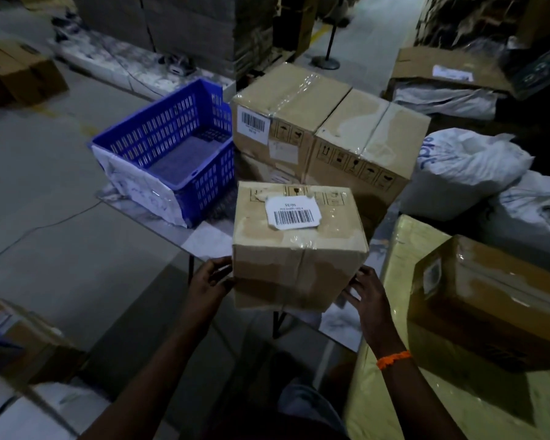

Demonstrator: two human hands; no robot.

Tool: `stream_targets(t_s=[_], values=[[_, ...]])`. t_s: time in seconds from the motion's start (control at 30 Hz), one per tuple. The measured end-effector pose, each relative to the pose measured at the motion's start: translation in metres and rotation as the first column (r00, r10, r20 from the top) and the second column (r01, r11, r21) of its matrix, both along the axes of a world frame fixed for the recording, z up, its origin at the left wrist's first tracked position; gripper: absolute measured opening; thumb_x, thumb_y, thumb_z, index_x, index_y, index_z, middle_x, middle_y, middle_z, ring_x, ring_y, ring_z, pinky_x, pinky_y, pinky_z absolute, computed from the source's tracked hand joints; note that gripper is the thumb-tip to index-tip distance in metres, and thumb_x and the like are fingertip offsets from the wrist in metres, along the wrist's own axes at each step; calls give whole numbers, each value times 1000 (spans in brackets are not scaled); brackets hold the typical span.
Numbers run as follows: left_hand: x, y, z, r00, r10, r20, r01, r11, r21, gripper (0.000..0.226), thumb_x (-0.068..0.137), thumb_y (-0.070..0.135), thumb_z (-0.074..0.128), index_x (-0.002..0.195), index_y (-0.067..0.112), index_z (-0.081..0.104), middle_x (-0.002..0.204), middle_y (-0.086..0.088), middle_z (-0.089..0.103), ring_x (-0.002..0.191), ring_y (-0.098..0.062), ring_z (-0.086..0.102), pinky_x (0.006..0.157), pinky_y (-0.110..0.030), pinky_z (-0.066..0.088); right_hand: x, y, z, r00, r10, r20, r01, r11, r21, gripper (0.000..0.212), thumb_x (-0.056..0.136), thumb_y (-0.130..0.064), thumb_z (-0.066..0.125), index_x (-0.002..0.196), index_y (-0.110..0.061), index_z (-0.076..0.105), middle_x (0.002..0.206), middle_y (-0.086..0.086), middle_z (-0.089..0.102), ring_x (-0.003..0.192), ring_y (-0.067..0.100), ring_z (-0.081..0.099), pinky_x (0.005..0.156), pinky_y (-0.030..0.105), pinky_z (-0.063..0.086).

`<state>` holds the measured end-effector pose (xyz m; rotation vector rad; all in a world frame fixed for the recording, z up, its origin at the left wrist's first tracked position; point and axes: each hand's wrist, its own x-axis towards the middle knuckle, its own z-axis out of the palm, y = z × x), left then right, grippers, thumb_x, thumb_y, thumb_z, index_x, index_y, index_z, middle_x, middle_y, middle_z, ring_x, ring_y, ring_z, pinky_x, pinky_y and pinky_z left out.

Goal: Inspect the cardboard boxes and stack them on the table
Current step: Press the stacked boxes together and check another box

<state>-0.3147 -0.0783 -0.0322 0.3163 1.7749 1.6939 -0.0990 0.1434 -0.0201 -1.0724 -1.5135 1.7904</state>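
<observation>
**While both hands hold it, a small box sits at the table's near edge**

Where the table [208,239] runs out toward the bottom of the frame, the small box [299,249] stands at centre frame, with its near face over the table's front edge. I cannot tell whether it rests on the top or is lifted just clear. A white barcode label [292,214] lies on its upper face, which tilts slightly toward the camera.

The left hand [208,285] clasps the box's lower-left corner, with bent fingers against the left side and the thumb by the near face. The right hand [367,295], which has an orange wristband [393,359] on its wrist, presses spread fingers flat against the lower-right edge and does not curl round it.

Behind the small box, toward upper centre, two taped boxes stand side by side and touching: the left box [286,100] and the right box [365,138]. The left one sits on top of another box [261,169]. The small box's far edge is close to them, with only a narrow gap.

To the left, a blue crate [159,128] takes up the table's left corner, and a strip of bare tabletop lies between it and the small box.

At the right of the frame, a large yellow-wrapped carton [391,312] stands against the table's right side, just beside the right hand, and carries a brown box [489,300]. White sacks [467,173] are heaped beyond it. Bare floor fills the left of the frame.
</observation>
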Motion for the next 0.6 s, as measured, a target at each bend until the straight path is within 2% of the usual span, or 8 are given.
stream_targets(t_s=[0.07, 0.1, 0.13, 0.23, 0.27, 0.37, 0.47, 0.6], values=[[-4, -5, 8, 1000, -20, 11, 20, 1000, -20, 36, 96, 0, 58, 126, 19, 64, 125, 5, 69, 119, -12, 63, 96, -36, 56, 6, 1, -1, 998, 62, 11, -62, 997, 52, 71, 66, -78, 75, 108, -21, 67, 107, 5, 72, 100, 19, 70, 83, 31, 58], [-7, -7, 13, 1000, -22, 12, 23, 999, -33, 38, 96, -1, 58, 126, 20, 65, 123, 5, 70, 116, -13, 65, 95, -36, 56, 9, 3, -2, 997, 76, 14, -77, 994, 81, 80, 57, -82, 78, 108, -21, 67, 112, 9, 71, 103, 19, 70, 85, 32, 59], [-9, -8, 17, 1000, -14, 11, 15, 999, -41, 38, 95, -2, 58, 125, 20, 65, 120, 5, 72, 114, -14, 67, 94, -37, 57, 12, 6, -3, 996, 82, 30, -84, 991, 102, 76, 59, -78, 80, 108, -20, 68, 115, 12, 70, 108, 21, 70, 87, 33, 59], [-15, -6, 35, 999, 40, -4, -40, 999, -28, 31, 97, 2, 58, 119, 21, 68, 110, 10, 75, 105, -13, 70, 88, -33, 58, 12, 20, -1, 997, 53, 47, -58, 992, 110, 16, 98, -29, 65, 109, -18, 69, 117, 14, 70, 120, 33, 66, 86, 33, 60], [-16, -4, 43, 999, 46, -5, -47, 999, -22, 26, 98, 8, 59, 118, 22, 69, 109, 10, 75, 104, -12, 71, 86, -33, 58, 11, 22, 4, 998, 40, 41, -45, 992, 121, 12, 102, -23, 60, 108, -19, 70, 115, 12, 72, 119, 33, 66, 84, 31, 61], [-18, 5, 67, 999, 11, 33, -12, 1000, 21, 22, 101, 26, 56, 119, 22, 68, 110, 8, 75, 102, -10, 72, 82, -32, 57, 1, 23, 33, 1000, -26, 0, 26, 995, 93, 31, 89, -55, 66, 106, -30, 74, 110, -4, 77, 110, 17, 71, 86, 37, 61], [-27, 20, 86, 997, 1, -75, 0, 1000, 14, 34, 99, 33, 59, 128, 17, 63, 122, 2, 70, 107, -14, 70, 84, -34, 59, -9, 29, 60, 1000, -14, 6, 13, 985, 170, 20, 101, -39, 61, 113, -28, 73, 110, -4, 77, 104, 12, 72, 87, 40, 58], [-41, 39, 99, 979, -49, -200, 36, 997, -68, 45, 92, 26, 71, 135, 14, 59, 127, -3, 65, 113, -18, 65, 88, -38, 59, -30, 43, 89, 1000, 21, 22, -25, 976, 218, 26, 100, -25, 65, 123, -14, 68, 110, -4, 75, 95, -1, 72, 82, 28, 57]])
